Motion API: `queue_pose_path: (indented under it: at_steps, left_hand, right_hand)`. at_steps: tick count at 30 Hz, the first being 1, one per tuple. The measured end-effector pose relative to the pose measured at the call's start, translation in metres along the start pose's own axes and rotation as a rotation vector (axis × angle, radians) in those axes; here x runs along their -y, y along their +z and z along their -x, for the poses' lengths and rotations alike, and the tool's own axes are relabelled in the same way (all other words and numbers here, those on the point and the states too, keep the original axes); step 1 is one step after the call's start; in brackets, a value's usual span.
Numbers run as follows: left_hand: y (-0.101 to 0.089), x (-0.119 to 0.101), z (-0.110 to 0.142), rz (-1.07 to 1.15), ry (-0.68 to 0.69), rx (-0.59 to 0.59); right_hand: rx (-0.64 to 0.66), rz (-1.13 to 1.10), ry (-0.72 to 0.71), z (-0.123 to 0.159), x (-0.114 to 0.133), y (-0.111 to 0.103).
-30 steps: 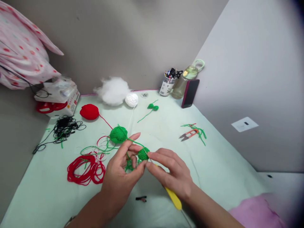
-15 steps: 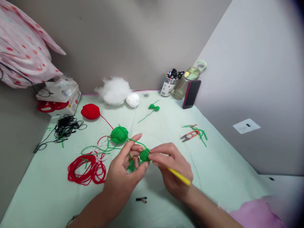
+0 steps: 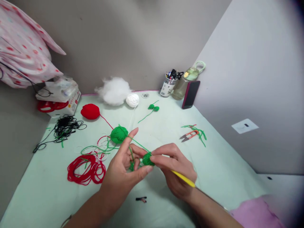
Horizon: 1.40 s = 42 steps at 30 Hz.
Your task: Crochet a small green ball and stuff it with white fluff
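Note:
Between my two hands is a small green crochet piece [image 3: 147,159]. My left hand [image 3: 127,164] pinches it from the left with thumb and fingers, its index finger raised with green yarn running over it. A green strand also hangs across the left palm. In my right hand [image 3: 174,167] is a crochet hook [image 3: 184,179] with a yellow handle; its tip is hidden at the piece, where the right fingertips touch. The green yarn ball [image 3: 119,134] lies just behind my left hand, its strand leading to the piece.
Red yarn loops [image 3: 82,171], a black yarn tangle [image 3: 66,126] and a red yarn ball [image 3: 90,111] lie left. White stuffing [image 3: 114,91] and a white yarn ball [image 3: 132,100] sit behind. Two small green pieces [image 3: 154,108], thread snips [image 3: 190,135], a phone [image 3: 191,95] and a bottle [image 3: 187,82] are farther right.
My right hand has turned, so the yellow handle now slants more to the right. The green piece has shifted slightly right and down, and the left index finger has lifted, straightening the yarn.

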<state>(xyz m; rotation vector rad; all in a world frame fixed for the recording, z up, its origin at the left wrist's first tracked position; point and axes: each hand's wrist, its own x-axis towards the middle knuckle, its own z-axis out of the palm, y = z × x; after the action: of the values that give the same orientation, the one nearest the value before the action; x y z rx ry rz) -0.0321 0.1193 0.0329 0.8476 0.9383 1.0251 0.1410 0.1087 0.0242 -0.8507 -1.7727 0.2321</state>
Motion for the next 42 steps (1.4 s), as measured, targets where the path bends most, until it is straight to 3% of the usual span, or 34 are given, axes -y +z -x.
queue_pose_path:
  at_steps: [3, 5, 7, 10, 14, 23, 28, 32, 42]
  left_hand:
    - [0.005, 0.002, 0.003, -0.043, 0.004, -0.089]
    - [0.007, 0.003, 0.005, 0.087, -0.061, -0.032]
    - [0.008, 0.003, 0.005, 0.245, -0.151, 0.041]
    - [0.008, 0.0, 0.004, 0.372, -0.243, 0.124]
    - [0.006, -0.003, 0.001, 0.386, -0.23, 0.19]
    - [-0.01, -0.002, -0.006, 0.128, -0.114, 0.187]
    - [-0.016, -0.004, -0.01, 0.083, -0.093, 0.219]
    - [-0.012, -0.002, -0.008, 0.095, -0.094, 0.234]
    - [-0.012, 0.007, -0.01, 0.066, -0.097, 0.214]
  right_hand:
    - [0.014, 0.296, -0.156, 0.005, 0.001, -0.002]
    - [-0.002, 0.382, -0.273, 0.01, 0.0, -0.004]
    - [0.001, 0.329, -0.287, 0.012, -0.001, -0.005]
    - [-0.058, 0.069, -0.105, 0.009, -0.001, -0.003]
    - [-0.095, -0.299, 0.157, -0.002, 0.0, -0.002]
    - [-0.033, -0.426, 0.361, -0.004, -0.004, -0.015]
    - [-0.095, -0.724, 0.59, -0.011, -0.011, -0.017]
    - [-0.007, -0.91, 0.778, -0.016, -0.013, -0.012]
    - [-0.069, -0.792, 0.729, -0.007, -0.015, 0.0]
